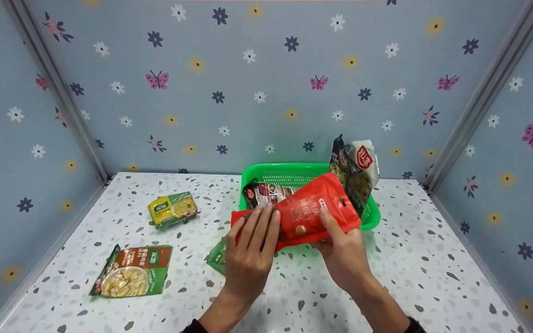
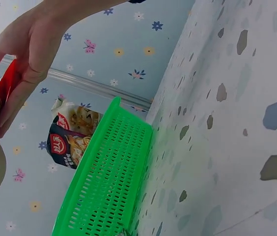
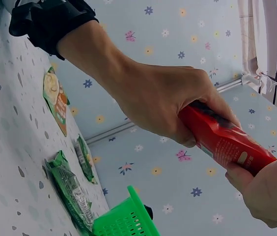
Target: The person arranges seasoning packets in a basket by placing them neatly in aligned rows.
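Both hands hold a red food pouch [image 1: 310, 210] above the front of a green basket [image 1: 285, 166]. My left hand [image 1: 250, 254] grips its left end, fingers laid across the printed face and thumb underneath, as the right wrist view shows. At the other end my right hand [image 1: 347, 259] pinches the lower right corner, thumb on the face and fingers behind. A dark packet [image 1: 271, 192] lies in the basket, partly hidden by the pouch. Two more packets, one white-topped [image 1: 365, 162] and one black [image 1: 338, 159], stand upright at the basket's right side.
On the speckled white table [image 1: 424, 268], a green packet [image 1: 216, 256] lies partly hidden behind my left hand. Further left are a yellow-green packet [image 1: 174, 210] and a brown-green packet [image 1: 134, 273]. Flower-patterned walls [image 1: 266, 83] enclose the table at the back and both sides.
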`<state>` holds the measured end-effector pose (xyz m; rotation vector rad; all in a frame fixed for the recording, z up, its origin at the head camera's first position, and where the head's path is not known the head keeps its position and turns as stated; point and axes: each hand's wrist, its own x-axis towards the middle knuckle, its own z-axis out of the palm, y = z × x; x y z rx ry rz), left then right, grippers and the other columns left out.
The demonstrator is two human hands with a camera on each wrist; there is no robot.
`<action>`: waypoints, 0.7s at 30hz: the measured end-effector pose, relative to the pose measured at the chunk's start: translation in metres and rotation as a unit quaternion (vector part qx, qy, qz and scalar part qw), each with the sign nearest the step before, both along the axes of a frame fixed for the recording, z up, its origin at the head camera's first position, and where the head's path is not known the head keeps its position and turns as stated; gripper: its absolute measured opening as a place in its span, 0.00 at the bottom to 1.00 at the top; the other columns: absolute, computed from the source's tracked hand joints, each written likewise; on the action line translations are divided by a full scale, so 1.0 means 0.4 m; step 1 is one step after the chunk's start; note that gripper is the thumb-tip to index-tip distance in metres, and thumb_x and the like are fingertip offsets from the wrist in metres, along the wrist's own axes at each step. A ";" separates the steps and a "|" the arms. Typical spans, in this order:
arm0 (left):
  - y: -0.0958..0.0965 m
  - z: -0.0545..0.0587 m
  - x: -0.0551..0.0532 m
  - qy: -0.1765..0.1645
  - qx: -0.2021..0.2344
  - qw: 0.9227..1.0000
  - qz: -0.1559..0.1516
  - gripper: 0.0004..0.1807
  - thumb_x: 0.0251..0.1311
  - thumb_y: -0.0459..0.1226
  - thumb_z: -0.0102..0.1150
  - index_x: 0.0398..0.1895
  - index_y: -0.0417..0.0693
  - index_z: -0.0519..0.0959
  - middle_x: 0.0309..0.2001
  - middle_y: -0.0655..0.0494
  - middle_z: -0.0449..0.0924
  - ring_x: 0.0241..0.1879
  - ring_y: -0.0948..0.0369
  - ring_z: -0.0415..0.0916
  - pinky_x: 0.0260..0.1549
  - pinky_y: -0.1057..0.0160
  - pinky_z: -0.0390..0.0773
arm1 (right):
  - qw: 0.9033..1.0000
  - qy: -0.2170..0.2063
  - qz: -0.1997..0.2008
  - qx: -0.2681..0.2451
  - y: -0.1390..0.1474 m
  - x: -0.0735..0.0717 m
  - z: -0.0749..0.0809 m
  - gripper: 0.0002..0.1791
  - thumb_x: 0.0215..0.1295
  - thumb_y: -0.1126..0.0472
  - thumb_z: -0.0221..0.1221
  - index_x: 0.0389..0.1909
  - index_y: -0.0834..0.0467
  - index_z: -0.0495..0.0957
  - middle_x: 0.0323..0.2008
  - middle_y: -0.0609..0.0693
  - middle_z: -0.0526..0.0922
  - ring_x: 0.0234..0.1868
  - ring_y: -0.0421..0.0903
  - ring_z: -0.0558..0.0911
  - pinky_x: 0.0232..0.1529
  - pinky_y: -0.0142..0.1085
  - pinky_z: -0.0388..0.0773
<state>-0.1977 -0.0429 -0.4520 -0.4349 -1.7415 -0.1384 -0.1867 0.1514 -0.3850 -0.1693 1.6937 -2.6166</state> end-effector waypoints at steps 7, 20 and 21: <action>0.001 0.000 0.000 0.019 -0.014 1.000 0.004 0.19 0.83 0.30 0.59 0.70 0.44 0.86 0.68 0.46 0.90 0.64 0.51 0.90 0.64 0.49 0.82 | 1.000 -0.014 -0.027 0.008 0.002 -0.005 -0.006 0.33 0.88 0.58 0.58 0.85 0.53 0.57 0.76 0.54 0.71 0.76 0.55 0.76 0.68 0.41 0.90; -0.007 0.017 0.007 -0.055 -0.039 0.998 -0.021 0.31 0.73 0.41 0.73 0.76 0.46 0.81 0.74 0.48 0.85 0.72 0.50 0.84 0.71 0.47 0.80 | 0.998 0.013 -0.055 0.011 0.007 -0.010 -0.012 0.32 0.88 0.60 0.59 0.85 0.55 0.59 0.75 0.55 0.73 0.75 0.54 0.76 0.68 0.40 0.90; -0.009 0.021 0.009 -0.074 -0.037 0.996 -0.033 0.36 0.67 0.44 0.78 0.78 0.46 0.80 0.76 0.48 0.84 0.74 0.50 0.82 0.73 0.46 0.78 | 0.998 0.018 -0.058 0.014 0.010 -0.013 -0.012 0.32 0.88 0.60 0.58 0.84 0.55 0.59 0.74 0.55 0.73 0.75 0.54 0.77 0.68 0.40 0.90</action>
